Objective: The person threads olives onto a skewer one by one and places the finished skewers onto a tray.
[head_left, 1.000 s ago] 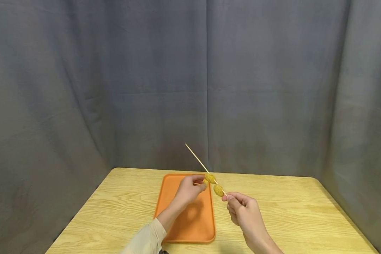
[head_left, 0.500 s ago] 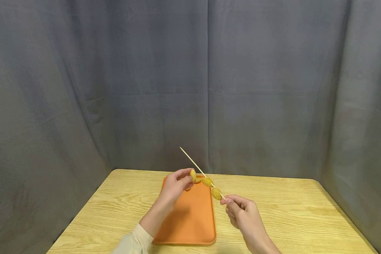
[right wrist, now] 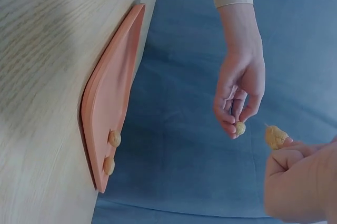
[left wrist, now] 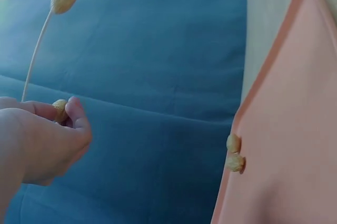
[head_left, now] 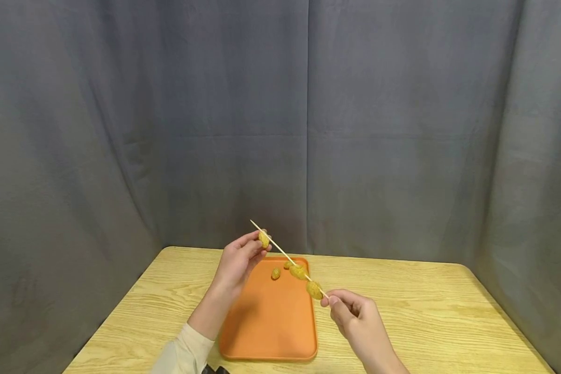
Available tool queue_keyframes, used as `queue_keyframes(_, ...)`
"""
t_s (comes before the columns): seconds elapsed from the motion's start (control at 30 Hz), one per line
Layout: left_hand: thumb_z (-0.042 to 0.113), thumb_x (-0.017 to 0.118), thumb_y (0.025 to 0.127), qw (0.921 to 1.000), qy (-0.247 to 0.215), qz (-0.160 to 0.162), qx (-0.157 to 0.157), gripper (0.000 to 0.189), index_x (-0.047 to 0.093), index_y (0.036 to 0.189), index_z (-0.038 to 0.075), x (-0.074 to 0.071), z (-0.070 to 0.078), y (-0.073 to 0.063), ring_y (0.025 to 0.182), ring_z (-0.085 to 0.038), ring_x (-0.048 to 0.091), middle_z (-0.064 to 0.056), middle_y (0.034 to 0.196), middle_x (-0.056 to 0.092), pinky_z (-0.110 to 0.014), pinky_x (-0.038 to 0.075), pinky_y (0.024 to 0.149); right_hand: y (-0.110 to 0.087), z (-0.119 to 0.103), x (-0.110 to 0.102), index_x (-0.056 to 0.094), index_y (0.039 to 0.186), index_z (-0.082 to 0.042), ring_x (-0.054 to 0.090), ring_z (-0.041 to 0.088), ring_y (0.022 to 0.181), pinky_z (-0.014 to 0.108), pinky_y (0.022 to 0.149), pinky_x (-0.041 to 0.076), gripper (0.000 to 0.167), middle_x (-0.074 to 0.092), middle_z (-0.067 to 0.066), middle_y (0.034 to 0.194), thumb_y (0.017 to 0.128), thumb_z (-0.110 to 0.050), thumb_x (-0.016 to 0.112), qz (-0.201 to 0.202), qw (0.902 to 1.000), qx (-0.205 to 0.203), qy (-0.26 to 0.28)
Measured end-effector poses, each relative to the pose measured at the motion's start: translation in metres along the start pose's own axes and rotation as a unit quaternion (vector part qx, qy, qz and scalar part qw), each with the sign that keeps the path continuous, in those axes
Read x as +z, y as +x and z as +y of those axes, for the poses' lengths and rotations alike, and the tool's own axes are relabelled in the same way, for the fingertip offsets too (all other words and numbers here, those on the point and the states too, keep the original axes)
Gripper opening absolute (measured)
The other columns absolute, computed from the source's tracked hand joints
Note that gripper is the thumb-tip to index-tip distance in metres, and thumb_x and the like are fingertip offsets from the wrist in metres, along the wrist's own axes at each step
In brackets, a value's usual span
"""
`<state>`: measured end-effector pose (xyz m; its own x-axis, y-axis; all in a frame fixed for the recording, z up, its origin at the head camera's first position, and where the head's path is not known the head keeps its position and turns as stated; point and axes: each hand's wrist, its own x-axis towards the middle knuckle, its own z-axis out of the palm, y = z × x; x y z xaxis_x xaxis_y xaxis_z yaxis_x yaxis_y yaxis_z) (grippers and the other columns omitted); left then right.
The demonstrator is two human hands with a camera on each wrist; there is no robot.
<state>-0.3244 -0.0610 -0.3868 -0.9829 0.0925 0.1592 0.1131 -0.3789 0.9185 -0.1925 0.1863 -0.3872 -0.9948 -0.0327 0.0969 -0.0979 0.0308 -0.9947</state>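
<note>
Between thumb and fingers, my left hand (head_left: 238, 262) pinches a small yellow-brown oval lump (head_left: 264, 239) beside the pointed tip of a bamboo skewer (head_left: 280, 250). The skewer's tip overlaps the lump in the head view. My right hand (head_left: 362, 319) pinches the skewer's lower end and holds it slanted up to the left. Two larger oval lumps (head_left: 314, 290) are threaded on its lower half, close to the right fingers. Both hands are raised above the table. In the right wrist view, a threaded lump (right wrist: 275, 137) shows just past the right hand, with much of the skewer hidden.
An orange rectangular tray (head_left: 271, 330) lies on the wood-grain table (head_left: 402, 311) beneath the hands. Two loose oval lumps (head_left: 276, 274) lie near the tray's far end. Grey curtains (head_left: 378, 130) hang behind the table and at both sides.
My left hand has moved left and up from the threaded lumps to the skewer's tip, bringing a lump with it. The skewer has tilted lower to the left; my right hand keeps its hold.
</note>
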Motion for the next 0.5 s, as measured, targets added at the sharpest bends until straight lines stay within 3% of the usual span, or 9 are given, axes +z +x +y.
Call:
queue_keyframes(0.27, 0.001, 0.058, 0.102, 0.9923, -0.123, 0.004, 0.014, 0.038, 0.055, 0.14, -0.004, -0.008, 0.015, 0.0, 0.125, -0.034, 0.056, -0.025, 0.14, 0.054, -0.031, 0.05, 0.102, -0.004, 0.001, -0.007, 0.071, 0.096, 0.001, 0.025, 0.012, 0.048, 0.02, 0.045, 0.022, 0.018, 0.036, 0.002, 0.058, 0.103, -0.008, 0.057, 0.017, 0.9996, -0.011, -0.021)
queue_keyframes(0.5, -0.002, 0.057, 0.102, 0.9798, -0.199, 0.022, 0.003, 0.04, 0.05, 0.142, -0.005, -0.009, 0.017, -0.001, 0.119, -0.027, 0.06, -0.025, 0.141, 0.05, -0.029, 0.044, 0.108, -0.007, 0.005, -0.013, 0.071, 0.093, 0.0, 0.025, 0.011, 0.047, 0.021, 0.043, 0.022, 0.018, 0.034, 0.002, 0.056, 0.103, -0.006, 0.057, 0.026, 0.9987, -0.022, -0.038)
